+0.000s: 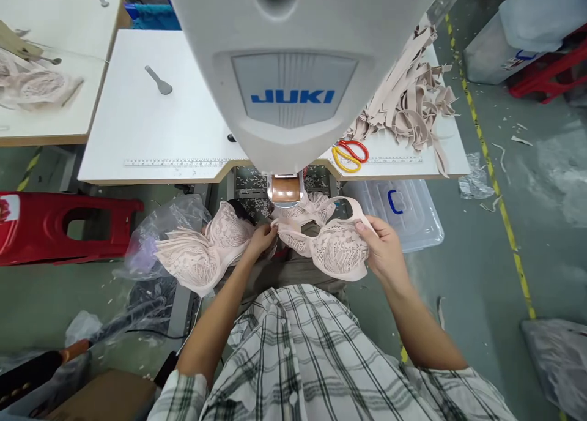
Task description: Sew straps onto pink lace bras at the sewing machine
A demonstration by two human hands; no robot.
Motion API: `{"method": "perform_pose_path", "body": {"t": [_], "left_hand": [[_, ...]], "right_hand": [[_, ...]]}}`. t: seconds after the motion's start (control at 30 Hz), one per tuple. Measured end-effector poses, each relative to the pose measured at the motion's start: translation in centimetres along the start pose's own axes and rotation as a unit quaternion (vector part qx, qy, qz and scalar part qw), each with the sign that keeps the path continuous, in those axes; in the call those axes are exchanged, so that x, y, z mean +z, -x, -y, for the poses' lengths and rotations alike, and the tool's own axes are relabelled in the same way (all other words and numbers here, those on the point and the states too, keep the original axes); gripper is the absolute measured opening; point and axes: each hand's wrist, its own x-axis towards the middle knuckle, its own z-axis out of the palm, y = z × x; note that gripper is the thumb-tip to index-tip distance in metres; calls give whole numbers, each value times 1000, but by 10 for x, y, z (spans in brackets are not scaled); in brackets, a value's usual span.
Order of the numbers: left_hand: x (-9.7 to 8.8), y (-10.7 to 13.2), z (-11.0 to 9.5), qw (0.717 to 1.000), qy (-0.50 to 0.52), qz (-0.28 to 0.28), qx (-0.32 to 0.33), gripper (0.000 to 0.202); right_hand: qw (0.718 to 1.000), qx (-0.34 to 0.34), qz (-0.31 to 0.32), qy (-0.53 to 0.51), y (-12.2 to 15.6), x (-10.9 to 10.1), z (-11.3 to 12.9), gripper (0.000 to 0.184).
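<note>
A pale pink lace bra point(340, 248) is stretched between my two hands, below the head of a white JUKI sewing machine point(293, 96). My left hand point(262, 238) pinches its band close to the machine's lower end. On the other side, my right hand point(384, 243) grips the edge of a cup between thumb and fingers. Part of the bra lies behind, under the machine, where the needle area is hidden. Left of my left hand rests a stack of similar lace bras point(197, 256), their cups nested together.
Red and yellow scissors point(351, 156) and a heap of beige fabric strips point(408, 96) lie on the white table point(137, 121). A grey-handled tool point(158, 80) is farther left. Below right stands a clear plastic box point(413, 219); a red stool point(68, 228) is at left.
</note>
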Motion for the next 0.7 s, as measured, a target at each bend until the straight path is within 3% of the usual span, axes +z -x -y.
{"method": "perform_pose_path", "body": {"t": [0.1,0.23,0.37,0.43,0.5,0.57,0.7], "left_hand": [[0,-6,-3,999,17,26,36,38],[-28,3,-18,993,43,83,71,40],[-63,23,-39,982,33,170,82,39],[-72,34,-48,978,2,186,91,32],[-75,43,-54,980,-46,164,103,20],[-75,51,-57,983,-97,104,115,12],[-78,63,-62,977,-165,6,134,15]], "right_hand": [[998,-18,-18,60,-2,-10,-3,39],[990,-29,-24,136,-7,-21,-11,39],[979,-39,30,197,-11,-11,-21,39],[972,-49,67,220,-11,1,-22,36],[964,-66,104,237,-9,14,-21,33],[957,-80,131,248,-7,24,-18,31],[951,-96,156,247,-4,36,-14,31]]}}
